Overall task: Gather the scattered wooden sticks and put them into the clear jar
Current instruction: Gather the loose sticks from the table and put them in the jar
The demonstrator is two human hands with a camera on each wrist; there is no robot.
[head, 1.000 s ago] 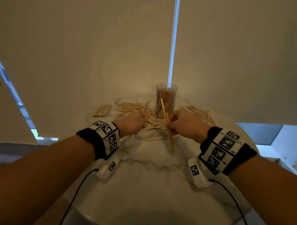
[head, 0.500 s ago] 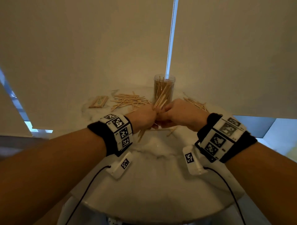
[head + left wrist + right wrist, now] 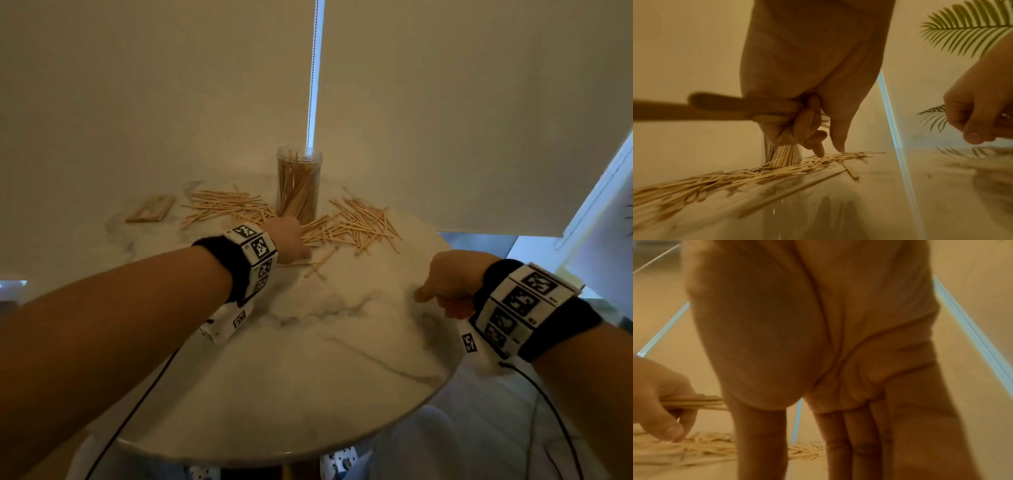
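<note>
Thin, flat wooden sticks (image 3: 346, 224) lie scattered on the white marble table (image 3: 308, 370) around the upright clear cylindrical jar (image 3: 298, 185), itself packed with sticks. The left hand (image 3: 290, 240) clasps a small bundle beside the jar; the right hand (image 3: 445, 287) hangs empty, fingers loosely straight.

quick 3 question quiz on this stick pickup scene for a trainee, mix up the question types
1. True or false: the left hand grips a few wooden sticks.
2. Multiple choice: the clear jar is a) lying on its side, b) upright with sticks inside, c) upright and bare inside.
3. Short answer: on which sides of the jar do the loose sticks lie on the marble table?

Key
1. True.
2. b.
3. Both sides, left and right; the right hand is off to the right, holding none.
</note>
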